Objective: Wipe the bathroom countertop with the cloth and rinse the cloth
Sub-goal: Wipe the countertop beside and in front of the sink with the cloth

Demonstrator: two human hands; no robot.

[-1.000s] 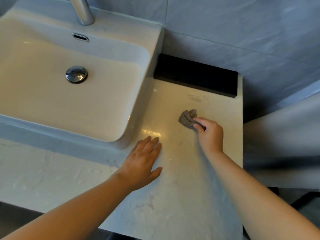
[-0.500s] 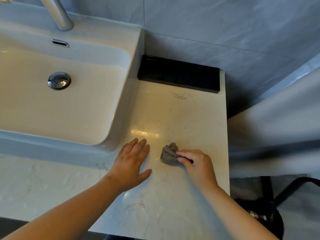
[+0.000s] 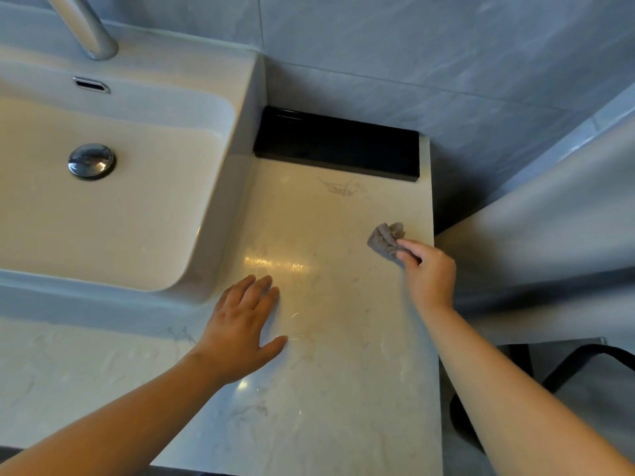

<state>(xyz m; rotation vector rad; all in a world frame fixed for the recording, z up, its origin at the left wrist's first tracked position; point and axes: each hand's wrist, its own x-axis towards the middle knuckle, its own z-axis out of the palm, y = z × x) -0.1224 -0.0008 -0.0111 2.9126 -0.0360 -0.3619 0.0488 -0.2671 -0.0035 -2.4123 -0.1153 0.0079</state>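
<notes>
countertop (image 3: 330, 338): right hand (image 3: 429, 273) holds cloth (image 3: 385, 240) (bunched).

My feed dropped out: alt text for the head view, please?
The right hand pinches a bunched grey cloth on the marble countertop near its right edge. The left hand rests flat beside the white sink.

Glossy marbled countertop (image 3: 336, 338), chrome faucet (image 3: 86, 29)
</notes>
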